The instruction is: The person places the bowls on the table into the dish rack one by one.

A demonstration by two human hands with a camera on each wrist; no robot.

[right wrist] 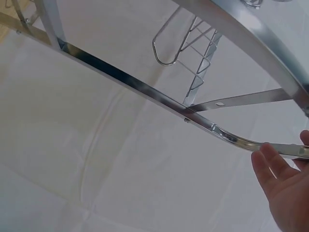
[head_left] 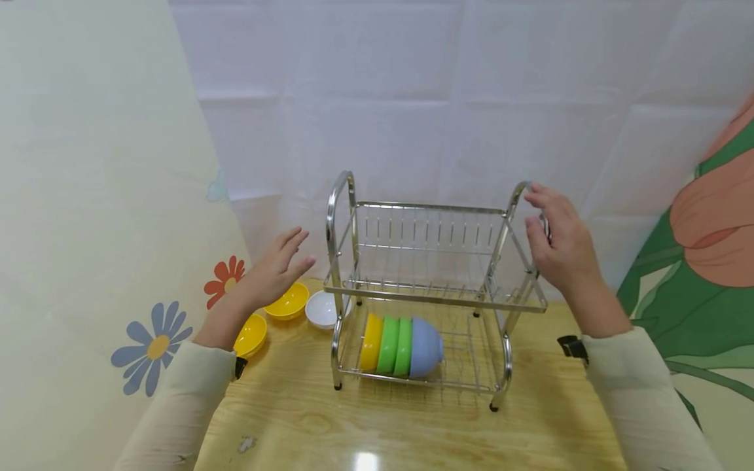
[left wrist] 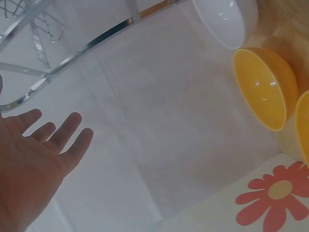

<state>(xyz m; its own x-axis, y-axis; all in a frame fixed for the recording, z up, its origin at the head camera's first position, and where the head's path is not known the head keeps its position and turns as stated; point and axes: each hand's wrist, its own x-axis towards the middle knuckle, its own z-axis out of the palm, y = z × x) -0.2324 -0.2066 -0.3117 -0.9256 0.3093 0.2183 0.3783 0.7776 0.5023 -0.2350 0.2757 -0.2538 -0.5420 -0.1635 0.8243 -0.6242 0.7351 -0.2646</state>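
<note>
A two-tier chrome dish rack point(head_left: 438, 299) stands on the wooden table. My right hand point(head_left: 562, 245) is at the top of its right side frame, thumb and bent fingers around the curved rail point(right wrist: 241, 142). To the left of the rack my left hand point(head_left: 273, 271) hovers with fingers spread, holding nothing; the left wrist view shows its bare palm point(left wrist: 29, 164). On the lower tier a yellow bowl point(head_left: 370, 343), two green bowls point(head_left: 387, 347) and a light blue bowl point(head_left: 425, 347) are nested on their sides.
Left of the rack are a white bowl point(head_left: 321, 310), a yellow bowl point(head_left: 290, 302) and another yellow bowl point(head_left: 251, 337), partly behind my left arm. A white cloth point(head_left: 412, 118) hangs behind the rack. Flower-printed sheets point(head_left: 713, 235) border both sides.
</note>
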